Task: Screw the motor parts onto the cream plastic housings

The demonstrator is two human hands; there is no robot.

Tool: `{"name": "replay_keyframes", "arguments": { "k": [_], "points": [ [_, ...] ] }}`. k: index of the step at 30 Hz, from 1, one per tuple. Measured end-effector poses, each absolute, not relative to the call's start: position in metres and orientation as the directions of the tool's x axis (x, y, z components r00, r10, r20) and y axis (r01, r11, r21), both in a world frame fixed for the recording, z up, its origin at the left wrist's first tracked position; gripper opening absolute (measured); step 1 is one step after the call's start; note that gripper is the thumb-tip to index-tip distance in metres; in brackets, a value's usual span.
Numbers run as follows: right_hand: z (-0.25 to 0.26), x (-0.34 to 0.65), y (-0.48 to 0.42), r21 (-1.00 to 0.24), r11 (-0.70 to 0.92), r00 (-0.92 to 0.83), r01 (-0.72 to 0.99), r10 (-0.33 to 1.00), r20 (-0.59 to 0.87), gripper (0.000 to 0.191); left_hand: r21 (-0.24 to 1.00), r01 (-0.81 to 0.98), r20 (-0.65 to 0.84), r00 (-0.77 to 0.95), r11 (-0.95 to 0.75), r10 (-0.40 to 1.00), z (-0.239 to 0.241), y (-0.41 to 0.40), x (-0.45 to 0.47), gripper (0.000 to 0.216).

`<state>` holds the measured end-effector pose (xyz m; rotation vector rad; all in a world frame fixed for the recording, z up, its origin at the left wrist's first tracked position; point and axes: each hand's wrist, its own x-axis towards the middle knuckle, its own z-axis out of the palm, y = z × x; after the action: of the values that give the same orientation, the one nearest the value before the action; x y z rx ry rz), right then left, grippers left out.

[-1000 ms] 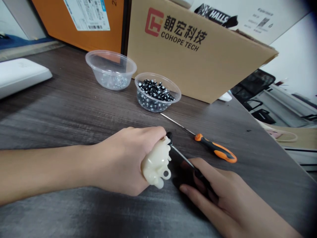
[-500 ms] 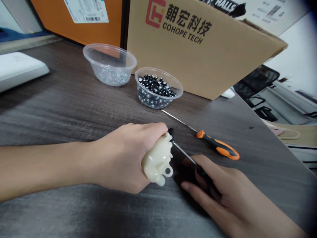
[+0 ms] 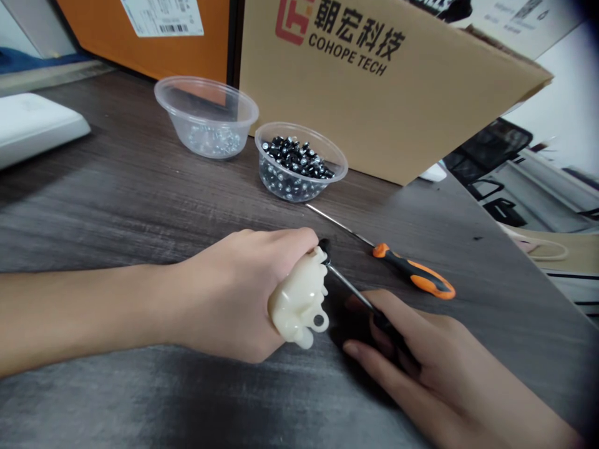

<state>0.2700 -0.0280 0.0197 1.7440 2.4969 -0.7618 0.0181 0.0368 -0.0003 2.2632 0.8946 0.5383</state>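
Observation:
My left hand point(image 3: 238, 293) is wrapped round a cream-coloured plastic part point(image 3: 299, 299) with small lugs and a ring-shaped eyelet on its side. A small black piece point(image 3: 324, 249) sits at the part's upper edge, beside my left fingertips. My right hand point(image 3: 421, 362) is closed on the dark handle of a screwdriver point(image 3: 350, 288). The screwdriver's metal shaft points up and left, and its tip meets the black piece; the exact contact is hidden. Most of the handle is covered by my right fingers.
Behind my hands lies a second screwdriver point(image 3: 414, 272) with an orange and black handle. One clear bowl point(image 3: 302, 187) holds black pieces with silvery centres; another clear bowl point(image 3: 206, 115) holds small silvery bits. A cardboard box point(image 3: 337, 112), an orange box point(image 3: 187, 59) and a white device point(image 3: 40, 128) stand around.
Both hands keep their grips, with the screwdriver tip still at the black piece. The view has shifted slightly, so the background sits a little higher.

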Motion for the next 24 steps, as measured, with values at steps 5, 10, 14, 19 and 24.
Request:
{"name": "replay_keyframes", "arguments": {
  "k": [5, 10, 14, 19, 24],
  "points": [
    [0.017, 0.271, -0.029, -0.378, 0.290, -0.397, 0.879, 0.885, -0.244, 0.011, 0.695, 0.453, 0.130, 0.686, -0.559, 0.716, 0.000, 0.037, 0.018, 0.042],
    [0.016, 0.267, -0.032, -0.350, 0.329, -0.417, 0.877, 0.883, -0.215, 0.014, 0.700, 0.435, 0.141, 0.693, -0.566, 0.707, -0.001, 0.037, 0.019, 0.042],
    [0.020, 0.265, -0.029, -0.367, 0.308, -0.413, 0.878, 0.874, -0.255, 0.024, 0.718, 0.427, 0.126, 0.697, -0.550, 0.706, -0.001, 0.037, 0.019, 0.042],
    [0.026, 0.272, -0.020, -0.424, 0.235, -0.357, 0.875, 0.903, -0.237, 0.032, 0.842, 0.355, 0.112, 0.620, -0.406, 0.776, 0.004, 0.038, 0.018, 0.035],
    [0.034, 0.273, -0.020, -0.397, 0.303, -0.304, 0.866, 0.951, 0.062, 0.015, 0.907, 0.306, 0.061, 0.586, -0.290, 0.808, 0.010, 0.038, 0.021, 0.037]
  ]
}}
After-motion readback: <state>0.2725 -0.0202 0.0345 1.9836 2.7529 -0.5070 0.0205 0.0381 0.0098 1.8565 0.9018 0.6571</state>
